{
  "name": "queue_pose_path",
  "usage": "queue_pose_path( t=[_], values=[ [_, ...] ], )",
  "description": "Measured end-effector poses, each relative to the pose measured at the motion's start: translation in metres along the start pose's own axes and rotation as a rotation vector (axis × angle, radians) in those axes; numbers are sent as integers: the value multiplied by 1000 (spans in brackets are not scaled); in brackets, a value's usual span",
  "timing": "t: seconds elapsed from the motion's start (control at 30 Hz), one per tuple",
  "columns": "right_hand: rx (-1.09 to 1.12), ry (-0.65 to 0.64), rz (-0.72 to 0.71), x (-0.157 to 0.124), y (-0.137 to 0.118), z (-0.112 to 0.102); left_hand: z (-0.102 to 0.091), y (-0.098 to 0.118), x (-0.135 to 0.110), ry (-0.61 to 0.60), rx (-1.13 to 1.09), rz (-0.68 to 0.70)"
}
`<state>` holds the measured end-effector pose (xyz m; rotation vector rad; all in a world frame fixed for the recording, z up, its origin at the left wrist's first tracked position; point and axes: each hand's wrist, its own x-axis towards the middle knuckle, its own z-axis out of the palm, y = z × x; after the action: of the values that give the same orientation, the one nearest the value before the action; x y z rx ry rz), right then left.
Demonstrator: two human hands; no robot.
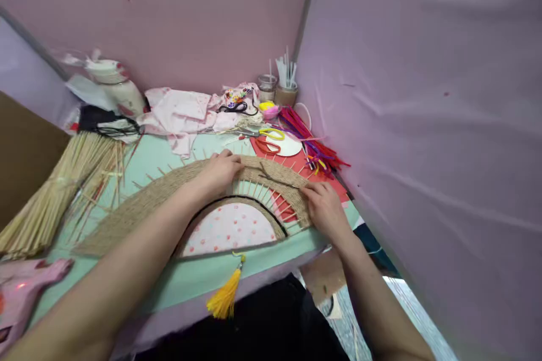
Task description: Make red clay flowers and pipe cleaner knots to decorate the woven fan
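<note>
A large half-round woven fan [139, 208] lies on the table, with thin sticks poking out of its outer edge. Its inner half-circle is white dotted cloth [237, 225] bordered by a dark cord. Across the upper woven band lies a thin brown forked twig [275, 179]. My left hand [220, 172] rests on the band with its fingers closed at the twig's left end. At the other end, my right hand [324, 203] pinches the twig near the fan's right side. From the fan's lower edge hangs a yellow tassel [226, 296].
Bundled straw sticks [55, 192] lie at the left, above a pink glue gun [29, 287]. Behind the fan are pink cloth [182, 110], yellow-handled scissors [271, 133] and red pipe cleaners [305, 130]. A cup of white sticks [287, 90] stands in the corner between pink walls.
</note>
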<state>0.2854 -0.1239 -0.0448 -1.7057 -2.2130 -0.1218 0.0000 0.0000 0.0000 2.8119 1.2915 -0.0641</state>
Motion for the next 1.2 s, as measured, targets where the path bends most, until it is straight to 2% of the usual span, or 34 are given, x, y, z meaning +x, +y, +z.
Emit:
queue_pose_path(
  t=[0.5, 1.2],
  values=[
    [-15, -25, 19, -3, -1, 4, -3, 6, -6, 40, -12, -28],
    [-39, -86, 46, -4, -4, 2, -2, 6, -4, -3, -5, -33]
  ],
)
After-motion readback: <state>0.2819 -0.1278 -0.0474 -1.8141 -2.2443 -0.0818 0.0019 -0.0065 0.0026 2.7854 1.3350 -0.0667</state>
